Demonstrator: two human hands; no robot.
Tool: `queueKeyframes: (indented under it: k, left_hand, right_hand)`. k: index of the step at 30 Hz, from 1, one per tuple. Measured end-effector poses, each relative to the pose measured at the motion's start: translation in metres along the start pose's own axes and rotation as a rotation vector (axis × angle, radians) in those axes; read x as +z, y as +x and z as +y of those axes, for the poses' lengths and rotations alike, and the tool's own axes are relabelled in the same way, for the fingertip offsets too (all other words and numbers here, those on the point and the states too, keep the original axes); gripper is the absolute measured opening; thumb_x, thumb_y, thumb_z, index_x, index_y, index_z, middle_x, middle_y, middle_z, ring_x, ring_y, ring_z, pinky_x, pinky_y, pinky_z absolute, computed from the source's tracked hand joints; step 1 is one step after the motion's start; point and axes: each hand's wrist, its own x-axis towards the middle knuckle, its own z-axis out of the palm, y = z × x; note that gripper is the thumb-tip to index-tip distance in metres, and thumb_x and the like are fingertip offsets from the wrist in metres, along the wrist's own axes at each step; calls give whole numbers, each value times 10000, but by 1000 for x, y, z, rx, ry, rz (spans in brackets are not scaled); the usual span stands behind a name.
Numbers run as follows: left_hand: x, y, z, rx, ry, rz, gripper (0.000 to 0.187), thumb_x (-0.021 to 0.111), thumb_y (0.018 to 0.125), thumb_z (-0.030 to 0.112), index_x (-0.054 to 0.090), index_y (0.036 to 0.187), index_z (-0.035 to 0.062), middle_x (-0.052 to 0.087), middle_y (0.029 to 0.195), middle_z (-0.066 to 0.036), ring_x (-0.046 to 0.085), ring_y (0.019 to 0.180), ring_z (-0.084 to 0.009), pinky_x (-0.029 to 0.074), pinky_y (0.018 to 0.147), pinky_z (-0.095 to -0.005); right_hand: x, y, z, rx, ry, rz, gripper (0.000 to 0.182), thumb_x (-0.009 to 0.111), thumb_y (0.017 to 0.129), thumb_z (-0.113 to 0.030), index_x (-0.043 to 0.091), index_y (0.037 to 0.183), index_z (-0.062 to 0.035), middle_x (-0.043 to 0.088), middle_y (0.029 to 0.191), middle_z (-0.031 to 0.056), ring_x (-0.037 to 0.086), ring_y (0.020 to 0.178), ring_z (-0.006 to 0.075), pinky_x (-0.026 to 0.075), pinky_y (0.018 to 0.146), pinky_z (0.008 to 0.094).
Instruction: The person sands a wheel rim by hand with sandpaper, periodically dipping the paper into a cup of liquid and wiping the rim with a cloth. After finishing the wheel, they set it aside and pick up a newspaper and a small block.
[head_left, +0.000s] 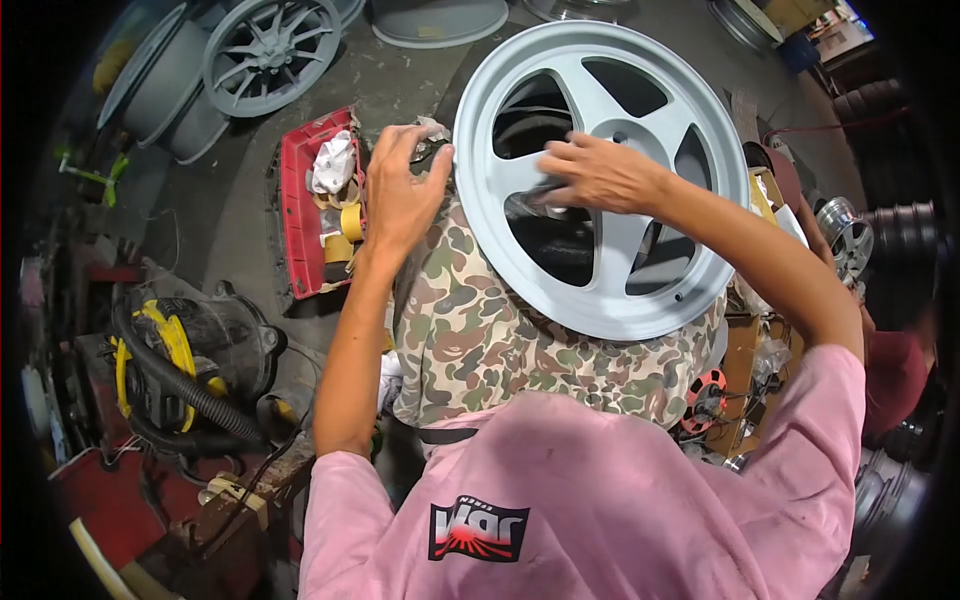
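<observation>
A pale grey five-spoke wheel rim lies tilted in front of me, its near edge over my camouflage-clad lap. My left hand is raised at the rim's left edge, thumb and fingers apart, with nothing seen in it. Over the left part of the rim, near a spoke and the hub, is my right hand. Its fingers are bent and blurred, and a dark thing shows beneath them that I cannot make out clearly.
A red tray with tape rolls and a white cloth stands at the left. Further wheels lie at the back left. A black and yellow machine sits at the lower left. Another person's red sleeve shows at the right.
</observation>
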Motion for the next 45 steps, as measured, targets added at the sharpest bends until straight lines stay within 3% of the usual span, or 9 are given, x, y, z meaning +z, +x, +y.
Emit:
queueKeyframes:
  k: [8, 19, 22, 24, 28, 32, 41, 43, 45]
  left_hand:
    - [36, -3, 25, 211, -71, -89, 247, 774, 864, 128, 713, 1069, 6, 666, 1046, -152, 656, 992, -347, 517, 891, -432]
    - [68, -36, 40, 242, 224, -469, 636, 894, 748, 243, 628, 1263, -19, 599, 1123, -141, 600, 1040, -345, 486, 909, -470]
    - [76, -38, 47, 212, 267, -505, 693, 905, 726, 235, 603, 1289, -35, 584, 1110, -129, 587, 1043, -338, 487, 898, -469]
    - [82, -38, 52, 219, 213, -458, 620, 892, 753, 215, 627, 1257, -30, 601, 1104, -128, 605, 1030, -336, 501, 882, -451]
    - [78, -29, 48, 121, -187, -396, 340, 823, 859, 144, 710, 1137, -15, 665, 1086, -129, 674, 977, -312, 540, 841, -385]
    - [42, -13, 50, 72, -179, -211, 188, 762, 909, 81, 740, 1068, -16, 709, 1031, -150, 713, 931, -278, 557, 844, -359]
    - [12, -5, 41, -69, -219, -42, 109, 701, 968, 52, 756, 1015, -29, 697, 982, -98, 670, 885, -168, 529, 807, -287]
    - [8, -3, 39, -87, -179, -47, 112, 690, 981, 57, 757, 1021, -23, 696, 984, -95, 666, 893, -168, 523, 808, -287]
    - [13, -3, 39, -129, -185, -48, 116, 677, 992, 57, 755, 1031, -20, 696, 986, -95, 663, 885, -170, 518, 804, -288]
  right_hand:
    - [13, -61, -167, 485, 448, -161, 141, 634, 895, -227, 714, 895, -111, 594, 1145, 90, 584, 1061, 255, 486, 890, 404]
    - [6, -50, -200, 523, 268, -149, 221, 640, 915, -200, 707, 1070, -57, 591, 1018, 66, 586, 991, 220, 489, 834, 385]
    - [4, -41, -220, 750, 538, -260, 239, 636, 942, -225, 756, 994, -25, 669, 1019, 132, 636, 911, 262, 509, 769, 424]
    - [-2, -43, -210, 1181, 1687, 180, 308, 574, 1031, -245, 753, 1088, -1, 678, 955, 193, 674, 856, 343, 527, 766, 470]
    - [-12, -54, -214, 1266, 1011, 254, 313, 545, 1054, -238, 732, 1182, -23, 713, 974, 273, 697, 812, 424, 549, 744, 484]
    - [12, -24, -239, 1176, 935, 14, 304, 529, 1049, -199, 659, 1211, 24, 705, 795, 222, 697, 697, 405, 548, 640, 513]
    - [23, -10, -237, 1008, 769, 468, 298, 568, 982, -136, 654, 1166, 83, 673, 679, 225, 693, 665, 401, 527, 607, 513]
    - [-2, -36, -230, 1097, 1031, -111, 333, 581, 956, -113, 630, 1211, 96, 685, 712, 245, 703, 685, 403, 539, 617, 510]
    - [11, -6, -237, 1098, 1038, -12, 302, 572, 962, -102, 632, 1188, 89, 692, 731, 250, 707, 687, 401, 542, 613, 509]
